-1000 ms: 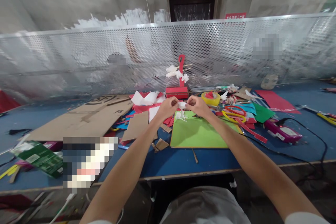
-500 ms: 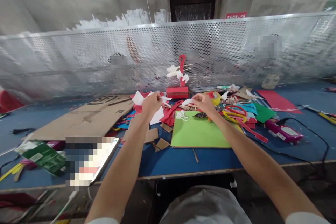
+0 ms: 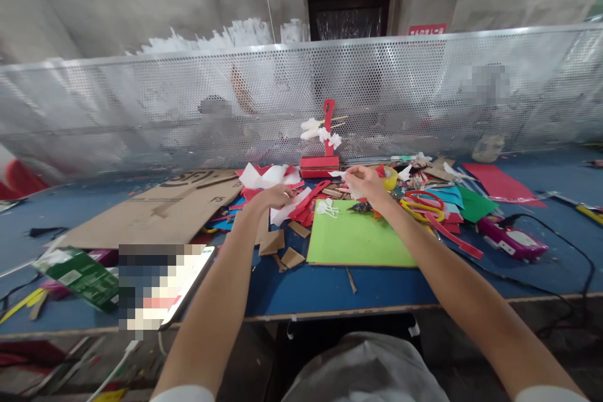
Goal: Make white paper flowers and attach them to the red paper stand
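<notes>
Over the scrap pile, my left hand (image 3: 274,197) is closed, its curled fingertips at a strip of white paper (image 3: 293,206). My right hand (image 3: 366,182) pinches a small torn piece of white paper (image 3: 347,181) between thumb and fingers. Just behind the hands stands a red model with a box-like base (image 3: 319,166) and an upright hooked strip (image 3: 328,114). White tufts on thin sticks (image 3: 311,128) are attached to the upright. Below my right hand lies a light green board (image 3: 358,235) with a small white stringy piece (image 3: 326,207) on it.
Brown cardboard (image 3: 155,207), a phone (image 3: 188,282) and a green packet (image 3: 82,279) lie to the left. Red-and-yellow scissors (image 3: 421,206), a purple corded device (image 3: 513,239) and red sheet (image 3: 502,182) are at right. A perforated metal screen (image 3: 264,113) stands behind.
My left hand has moved down and slightly nearer, lower over the paper scraps. My right hand stays almost in place, its paper piece now turned more downward. The view has shifted slightly.
</notes>
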The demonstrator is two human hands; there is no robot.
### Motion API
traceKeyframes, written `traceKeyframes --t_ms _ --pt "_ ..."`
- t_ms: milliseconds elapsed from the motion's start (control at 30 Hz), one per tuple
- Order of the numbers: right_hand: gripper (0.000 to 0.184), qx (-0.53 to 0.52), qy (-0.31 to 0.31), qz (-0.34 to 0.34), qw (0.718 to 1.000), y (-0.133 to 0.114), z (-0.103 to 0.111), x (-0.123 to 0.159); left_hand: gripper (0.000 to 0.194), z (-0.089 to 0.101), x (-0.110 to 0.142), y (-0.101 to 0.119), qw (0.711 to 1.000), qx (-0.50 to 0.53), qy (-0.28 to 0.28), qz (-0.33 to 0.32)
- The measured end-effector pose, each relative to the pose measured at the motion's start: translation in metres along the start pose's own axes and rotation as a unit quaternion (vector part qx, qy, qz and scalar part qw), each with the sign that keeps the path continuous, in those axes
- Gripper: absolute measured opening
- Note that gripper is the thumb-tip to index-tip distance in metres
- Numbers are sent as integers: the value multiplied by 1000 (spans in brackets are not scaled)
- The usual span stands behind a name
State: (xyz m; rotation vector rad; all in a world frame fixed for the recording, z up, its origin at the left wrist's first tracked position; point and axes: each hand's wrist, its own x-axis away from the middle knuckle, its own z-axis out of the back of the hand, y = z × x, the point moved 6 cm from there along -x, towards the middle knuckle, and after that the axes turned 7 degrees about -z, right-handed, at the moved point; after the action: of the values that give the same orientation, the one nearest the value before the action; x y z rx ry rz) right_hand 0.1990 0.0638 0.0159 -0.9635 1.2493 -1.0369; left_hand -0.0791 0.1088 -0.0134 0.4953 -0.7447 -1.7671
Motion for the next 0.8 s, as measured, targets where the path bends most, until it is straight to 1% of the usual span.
traceKeyframes --t_ms 100,200,267,333,400,433,467,533,600,633,700,767,800 --pt "26 16 -32 17 999 -1 -5 2 15 -6 -1 -4 998 -39 -42 -13" --pt "29 26 -58 5 998 0 -9 4 12 -7 -2 -8 996 -52 -62 -29" --pt "28 31 -70 0 997 0 -13 6 10 -6 -3 -9 996 -66 -56 -32" --pt "27 44 -78 -1 996 0 -16 7 10 -2 -3 -4 995 -88 -20 -41" --pt "25 64 -82 -1 995 -1 -19 8 15 1 -1 11 993 -83 28 -80" --pt "24 74 -82 1 994 -1 -20 9 22 -1 1 23 991 -51 36 -119" --pt "23 82 -84 3 993 -2 -22 10 32 -5 5 37 986 -3 20 -167" --pt "23 91 -92 12 992 -2 -24 11 51 -20 15 66 965 68 -43 -248" --pt "24 95 -101 20 990 -2 -27 11 58 -32 25 89 949 83 -74 -296" --pt "24 96 -105 24 989 -2 -27 11 58 -36 28 98 942 81 -70 -319" --pt "23 98 -113 29 988 0 -28 10 46 -39 32 110 934 66 -28 -351" --pt "23 96 -123 30 987 2 -29 9 30 -38 31 113 933 49 18 -357" --pt "23 94 -129 31 987 3 -29 9 26 -37 29 112 934 39 38 -352"
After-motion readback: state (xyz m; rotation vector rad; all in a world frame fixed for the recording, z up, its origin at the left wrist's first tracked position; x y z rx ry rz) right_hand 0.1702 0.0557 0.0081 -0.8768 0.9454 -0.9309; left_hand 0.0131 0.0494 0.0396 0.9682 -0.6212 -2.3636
